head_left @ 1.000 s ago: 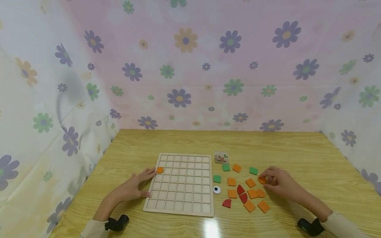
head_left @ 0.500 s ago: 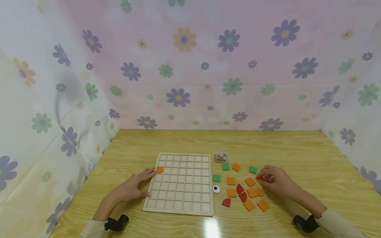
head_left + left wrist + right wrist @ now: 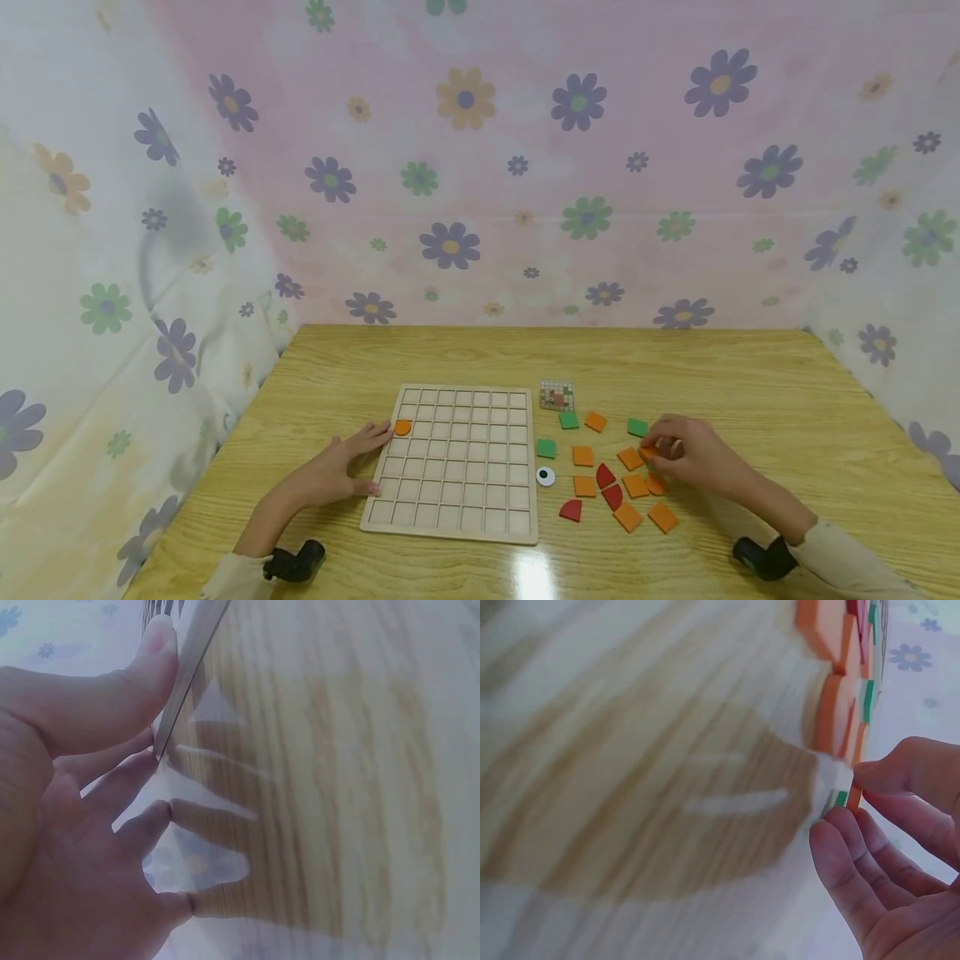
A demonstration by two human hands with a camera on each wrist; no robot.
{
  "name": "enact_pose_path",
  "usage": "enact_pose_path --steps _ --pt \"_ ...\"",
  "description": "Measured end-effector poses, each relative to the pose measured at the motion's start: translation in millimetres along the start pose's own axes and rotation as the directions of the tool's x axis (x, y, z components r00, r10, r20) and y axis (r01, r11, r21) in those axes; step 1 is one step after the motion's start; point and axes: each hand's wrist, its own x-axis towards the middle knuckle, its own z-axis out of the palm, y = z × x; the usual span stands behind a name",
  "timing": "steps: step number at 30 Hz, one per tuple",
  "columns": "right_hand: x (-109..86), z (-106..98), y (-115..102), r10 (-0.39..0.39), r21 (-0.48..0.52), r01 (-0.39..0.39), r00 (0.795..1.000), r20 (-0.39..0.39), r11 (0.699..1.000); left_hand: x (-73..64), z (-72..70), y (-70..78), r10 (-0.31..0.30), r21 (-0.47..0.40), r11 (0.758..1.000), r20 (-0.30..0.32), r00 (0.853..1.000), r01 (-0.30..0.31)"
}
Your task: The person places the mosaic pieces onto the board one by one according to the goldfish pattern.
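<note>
A pale wooden grid board [image 3: 460,477] lies on the table, with one orange round piece [image 3: 402,427] in a cell near its left edge. My left hand [image 3: 330,472] rests at that left edge, fingers spread; the left wrist view shows the thumb [image 3: 154,656] on the board's rim. Over the loose pieces, my right hand [image 3: 693,454] pinches an orange disc [image 3: 856,795] between thumb and fingers, partly hidden by them. Beside it lie a green square [image 3: 637,427], an orange square [image 3: 630,458] and another orange round piece [image 3: 656,485].
Several orange squares, red quarter-round pieces [image 3: 571,511] and green squares [image 3: 546,448] lie right of the board. A white eye piece [image 3: 545,477] sits close to its right edge. A small pattern card [image 3: 557,396] lies behind them. Flowered cloth [image 3: 487,167] hangs around the table.
My right hand has moved a little to the left, carrying the orange disc towards the nearby orange square. The left hand stays at the board's edge.
</note>
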Motion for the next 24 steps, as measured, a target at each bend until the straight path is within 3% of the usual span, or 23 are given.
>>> enact_pose_path --steps 6,14,24 --pt "10.9 4 -11 -0.03 0.008 0.03 1.0 -0.008 1.0 -0.9 -1.3 -2.4 0.001 0.004 1.0 -0.007 1.0 0.0" --pt "18.0 13 -24 -0.127 0.117 0.127 0.992 -0.008 0.985 1.7 3.1 -1.8 0.013 0.003 1.0 0.005 1.0 -0.013" --pt "44.1 26 -50 -0.195 0.159 0.189 0.98 0.026 0.969 -0.7 0.5 -0.8 -0.007 0.002 1.0 -0.003 1.0 0.007"
